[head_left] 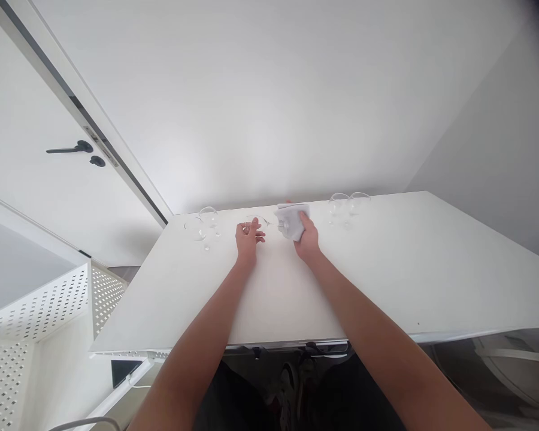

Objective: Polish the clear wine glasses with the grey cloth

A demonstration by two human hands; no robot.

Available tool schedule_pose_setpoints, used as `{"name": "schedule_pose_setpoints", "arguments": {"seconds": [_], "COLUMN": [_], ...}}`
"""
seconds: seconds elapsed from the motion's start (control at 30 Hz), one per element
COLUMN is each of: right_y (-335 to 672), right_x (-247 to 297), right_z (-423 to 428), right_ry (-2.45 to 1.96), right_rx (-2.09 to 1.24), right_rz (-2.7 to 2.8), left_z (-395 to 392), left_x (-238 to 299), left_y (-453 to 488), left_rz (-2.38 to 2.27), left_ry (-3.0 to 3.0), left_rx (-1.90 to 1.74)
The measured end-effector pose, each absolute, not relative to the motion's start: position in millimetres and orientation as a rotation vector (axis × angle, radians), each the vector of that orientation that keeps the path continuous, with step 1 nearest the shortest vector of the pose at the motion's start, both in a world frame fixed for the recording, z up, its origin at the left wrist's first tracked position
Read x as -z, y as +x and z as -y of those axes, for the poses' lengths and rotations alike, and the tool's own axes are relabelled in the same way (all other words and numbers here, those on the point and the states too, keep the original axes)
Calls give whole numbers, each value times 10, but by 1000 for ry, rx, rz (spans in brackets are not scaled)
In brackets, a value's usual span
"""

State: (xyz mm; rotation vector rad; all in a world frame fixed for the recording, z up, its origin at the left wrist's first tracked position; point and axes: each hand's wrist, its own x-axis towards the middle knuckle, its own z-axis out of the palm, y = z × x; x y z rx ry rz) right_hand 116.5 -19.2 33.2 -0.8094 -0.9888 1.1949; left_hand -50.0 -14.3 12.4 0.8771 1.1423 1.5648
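My left hand (248,238) pinches the stem and foot of a clear wine glass (261,222) lying sideways above the white table (386,275). My right hand (306,234) is closed on a white cloth (291,218) wrapped over the glass's bowl. Both hands are at the table's far edge, near the wall.
Two clear glasses (203,226) stand to the left of my hands and two more glasses (347,206) to the right, all near the far edge. A white door with a black handle (72,148) is at the left. A perforated white panel (40,305) stands beside the table's left end.
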Motion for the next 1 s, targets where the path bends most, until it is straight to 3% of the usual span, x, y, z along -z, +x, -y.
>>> {"name": "schedule_pose_setpoints", "arguments": {"seconds": [0.27,0.53,1.0], "right_y": [1306,1099,893], "right_x": [-443,-404,-391], "right_z": [268,386,502], "right_ry": [-1076,-1322,-1576], "right_rx": [-654,-446,-298], "right_rz": [1440,2301,2590], "left_z": [138,234,272], "left_x": [-98,-190,-193], "left_y": [-518,-539,-454], "left_rz": [-1164,-1194,-1207], "left_ry": [966,1109,1585], "left_rx": [-1663,-1686,-1475]}}
